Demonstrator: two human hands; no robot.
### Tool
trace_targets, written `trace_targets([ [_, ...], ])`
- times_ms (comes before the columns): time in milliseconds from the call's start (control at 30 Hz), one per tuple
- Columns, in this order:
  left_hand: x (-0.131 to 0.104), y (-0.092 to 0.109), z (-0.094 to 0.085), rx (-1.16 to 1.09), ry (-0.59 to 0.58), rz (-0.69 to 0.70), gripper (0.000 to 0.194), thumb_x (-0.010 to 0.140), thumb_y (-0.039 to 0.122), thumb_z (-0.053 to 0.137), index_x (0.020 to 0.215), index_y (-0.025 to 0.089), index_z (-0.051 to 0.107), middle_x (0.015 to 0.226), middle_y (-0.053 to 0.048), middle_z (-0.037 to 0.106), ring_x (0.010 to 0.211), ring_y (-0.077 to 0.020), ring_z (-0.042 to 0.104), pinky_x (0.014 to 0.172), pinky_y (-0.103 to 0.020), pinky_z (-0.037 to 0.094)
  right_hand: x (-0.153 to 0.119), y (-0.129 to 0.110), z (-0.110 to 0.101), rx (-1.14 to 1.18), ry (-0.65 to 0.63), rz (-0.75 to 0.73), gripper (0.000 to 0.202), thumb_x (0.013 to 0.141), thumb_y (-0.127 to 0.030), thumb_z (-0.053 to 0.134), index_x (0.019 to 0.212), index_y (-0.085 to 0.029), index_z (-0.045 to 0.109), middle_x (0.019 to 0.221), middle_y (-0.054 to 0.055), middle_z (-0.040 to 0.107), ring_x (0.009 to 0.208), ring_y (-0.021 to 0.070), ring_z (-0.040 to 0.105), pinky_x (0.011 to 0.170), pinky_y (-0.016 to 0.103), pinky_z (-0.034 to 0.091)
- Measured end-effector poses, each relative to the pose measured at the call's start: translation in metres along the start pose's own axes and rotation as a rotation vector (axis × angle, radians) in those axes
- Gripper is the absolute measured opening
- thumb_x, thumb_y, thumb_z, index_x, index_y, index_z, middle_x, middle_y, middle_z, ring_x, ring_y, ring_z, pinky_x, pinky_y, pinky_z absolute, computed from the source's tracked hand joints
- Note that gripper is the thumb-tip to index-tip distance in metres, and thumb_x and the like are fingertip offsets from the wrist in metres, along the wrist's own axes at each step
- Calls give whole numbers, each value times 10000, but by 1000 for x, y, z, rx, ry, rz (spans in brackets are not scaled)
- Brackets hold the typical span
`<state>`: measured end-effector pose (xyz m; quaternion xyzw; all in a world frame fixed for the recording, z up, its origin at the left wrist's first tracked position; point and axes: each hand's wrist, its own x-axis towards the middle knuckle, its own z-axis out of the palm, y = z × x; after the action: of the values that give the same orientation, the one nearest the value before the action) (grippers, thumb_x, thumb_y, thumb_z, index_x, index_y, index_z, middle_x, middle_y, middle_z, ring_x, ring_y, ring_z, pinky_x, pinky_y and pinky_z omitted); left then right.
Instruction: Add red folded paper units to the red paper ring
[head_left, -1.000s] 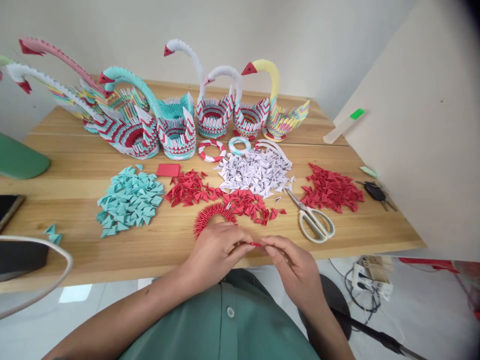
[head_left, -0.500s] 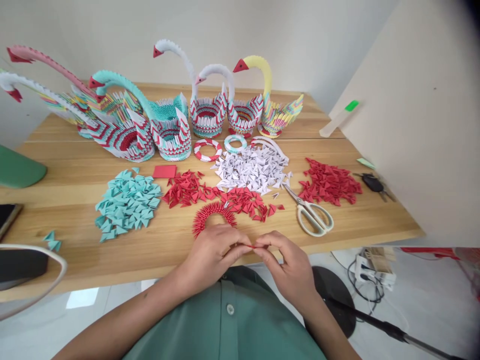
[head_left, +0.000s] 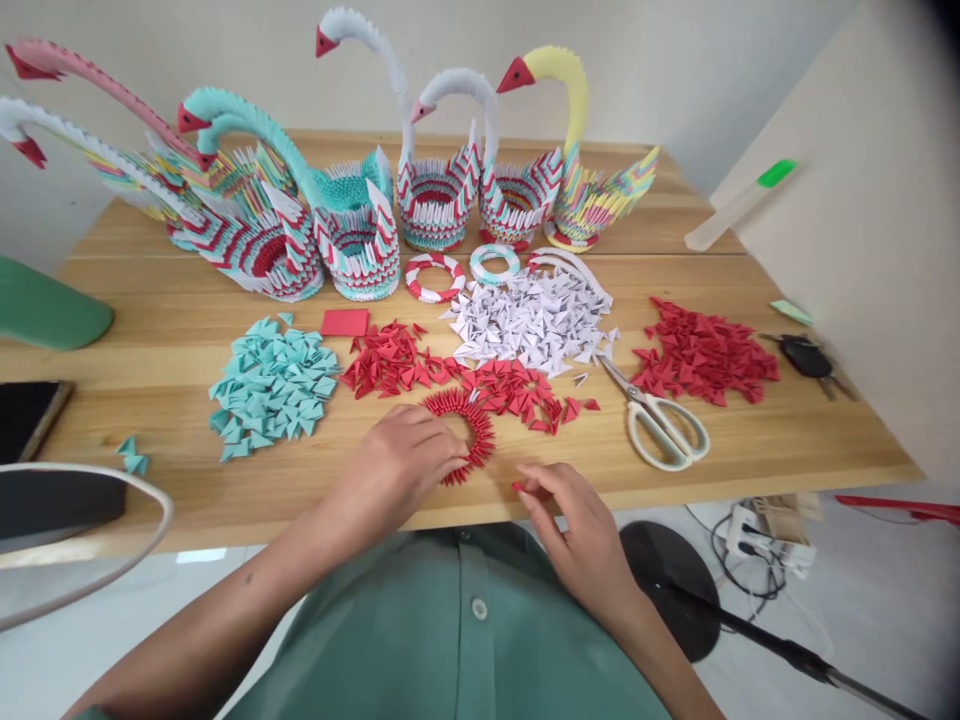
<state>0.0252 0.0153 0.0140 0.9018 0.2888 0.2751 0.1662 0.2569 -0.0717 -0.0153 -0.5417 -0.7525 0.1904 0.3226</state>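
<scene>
One red ring, gripped by my left hand near the front edge of the worktop; one red piece, pinched in my right hand. I've bare wood between them, red triangles beyond, scissors rightward.

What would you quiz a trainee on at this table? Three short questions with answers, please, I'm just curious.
1. True or false: the left hand holds the scissors.
2. What colour is the large pile farthest left? a) white b) turquoise c) red
3. Fill in: the right hand pinches a small ____ piece.

Key: 1 false, it is on the spiky red ring; 2 b; 3 red.
</scene>
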Motion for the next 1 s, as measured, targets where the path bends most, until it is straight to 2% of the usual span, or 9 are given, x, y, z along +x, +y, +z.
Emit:
trace_targets([
  [100, -5, -6, 3, 18, -42, -9, 217, 1003, 194, 487, 901, 145, 672, 840, -52, 708, 820, -188, 613, 782, -342, 444, 2, 1, 6, -2, -13, 13, 234, 956, -138, 518, 1179, -204, 552, 866, 32, 632, 800, 171, 618, 701, 285, 506],
  [233, -9, -8, 7, 22, -95, -23, 181, 995, 207, 509, 950, 154, 677, 906, -51, 722, 899, -200, 624, 914, -401, 433, 5, 0, 15, -9, -22, 13, 99, 947, -155, 554, 1029, -206, 576, 844, 32, 640, 765, 176, 605, 676, 294, 482],
  [400, -10, -6, 14, 58, -157, -17, 159, 983, 226, 531, 933, 181, 675, 889, -23, 707, 905, -186, 625, 1128, -506, 295, 10, 1, 25, -84, -5, -58, 40, 943, -165, 582, 961, -201, 587, 793, 25, 637, 738, 182, 556, 679, 314, 430],
  [600, -12, -4, 25, -1, -83, -61, 199, 976, 174, 515, 886, 172, 692, 832, -21, 693, 870, -166, 627, 1138, -492, 313, 13, 0, 29, -119, -25, -70, 54, 950, -167, 570, 927, -203, 603, 773, 19, 628, 730, 176, 533, 666, 308, 400],
  [833, -14, -6, 25, -165, 0, -122, 152, 955, 146, 546, 881, 171, 677, 846, -21, 709, 838, -154, 630, 1141, -487, 325, 12, 0, 27, -75, 1, -30, 77, 932, -167, 594, 887, -228, 605, 713, -5, 626, 670, 163, 535, 630, 303, 406],
  [1000, -16, -9, 25, -251, 25, -146, 141, 962, 163, 550, 881, 176, 665, 834, -7, 708, 824, -140, 629, 1166, -470, 303, 8, 1, 27, -22, -13, 24, 97, 906, -145, 639, 902, -236, 604, 772, -5, 665, 722, 164, 591, 656, 308, 439],
])
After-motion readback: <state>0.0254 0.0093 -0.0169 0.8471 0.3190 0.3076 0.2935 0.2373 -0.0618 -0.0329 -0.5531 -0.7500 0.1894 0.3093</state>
